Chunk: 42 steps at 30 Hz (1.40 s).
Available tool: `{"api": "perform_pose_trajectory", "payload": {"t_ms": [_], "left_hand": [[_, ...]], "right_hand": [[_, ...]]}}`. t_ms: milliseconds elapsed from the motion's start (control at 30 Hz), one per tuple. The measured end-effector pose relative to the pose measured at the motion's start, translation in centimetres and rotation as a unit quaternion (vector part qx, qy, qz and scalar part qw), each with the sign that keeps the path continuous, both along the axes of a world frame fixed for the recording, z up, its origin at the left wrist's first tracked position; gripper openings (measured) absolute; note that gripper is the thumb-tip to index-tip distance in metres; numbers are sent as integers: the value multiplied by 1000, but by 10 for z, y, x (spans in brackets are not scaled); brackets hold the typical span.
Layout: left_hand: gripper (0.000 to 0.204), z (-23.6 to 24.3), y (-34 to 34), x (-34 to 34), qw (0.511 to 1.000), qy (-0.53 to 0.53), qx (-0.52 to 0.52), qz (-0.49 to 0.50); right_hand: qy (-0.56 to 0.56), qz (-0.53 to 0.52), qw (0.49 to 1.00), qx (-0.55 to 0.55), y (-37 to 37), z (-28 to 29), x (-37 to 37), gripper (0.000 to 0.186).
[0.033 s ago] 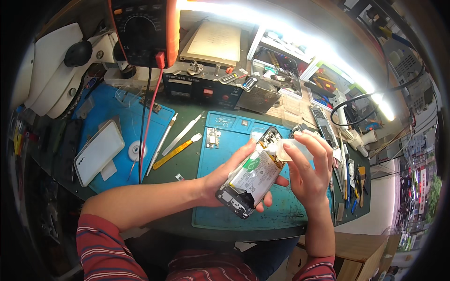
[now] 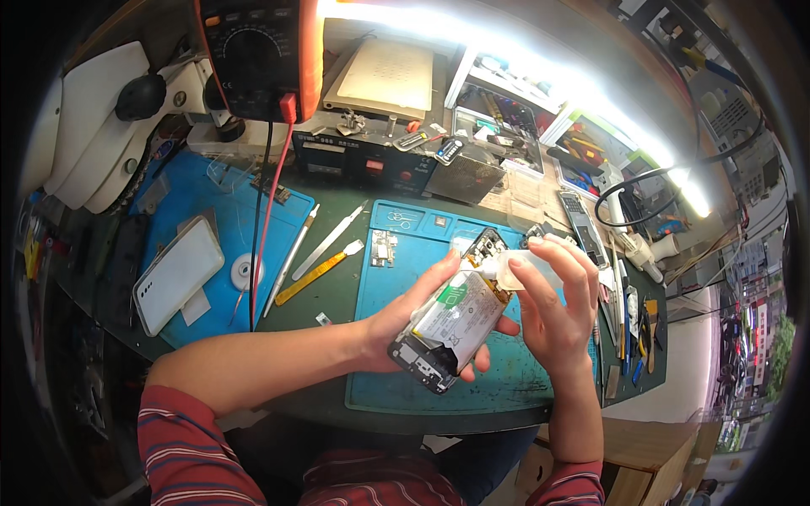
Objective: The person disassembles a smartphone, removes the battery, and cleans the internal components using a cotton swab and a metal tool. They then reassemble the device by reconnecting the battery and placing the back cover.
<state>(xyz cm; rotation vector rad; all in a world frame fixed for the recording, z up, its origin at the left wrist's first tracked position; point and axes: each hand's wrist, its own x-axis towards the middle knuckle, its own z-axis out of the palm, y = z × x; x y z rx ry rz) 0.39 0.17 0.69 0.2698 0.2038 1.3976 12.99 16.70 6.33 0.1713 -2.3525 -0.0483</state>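
Note:
My left hand [image 2: 395, 327] is closed around an opened smartphone [image 2: 415, 358], held tilted above the blue work mat [image 2: 380, 390]. With its back cover off, the phone shows a silver-grey battery [image 2: 462, 325] bearing a green patch. Bare circuitry lies at its upper end. In the fingers of my right hand [image 2: 558, 316] is a pale translucent plastic piece [image 2: 508, 271], close over the phone's upper right edge. My fingers hide part of that piece, so its exact kind cannot be made out.
Left of the mat lie tweezers [image 2: 331, 240], a yellow-handled brush [image 2: 321, 274] and a white phone cover [image 2: 179, 274]. A multimeter [image 2: 261, 59] with a hanging red lead [image 2: 274, 194] stands above. Several hand tools [image 2: 650, 329] are at the right edge. Behind are a microscope [image 2: 110, 118] and a boxy dark device [image 2: 363, 164].

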Motion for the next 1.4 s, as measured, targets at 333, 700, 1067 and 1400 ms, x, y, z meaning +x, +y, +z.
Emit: {"api": "perform_pose_trajectory", "payload": {"t_ms": [333, 700, 1067, 1400], "left_hand": [[71, 1, 0, -1, 1000, -2, 3, -4], [74, 0, 1, -2, 999, 32, 16, 22], [86, 15, -1, -18, 976, 100, 0, 192], [93, 26, -24, 10, 914, 325, -66, 234]], "right_hand": [[5, -5, 1000, 11, -1, 2, 1, 49], [90, 31, 860, -501, 18, -16, 1, 52], [-27, -89, 872, -481, 23, -41, 2, 55], [77, -142, 929, -332, -16, -17, 35, 53]]}}
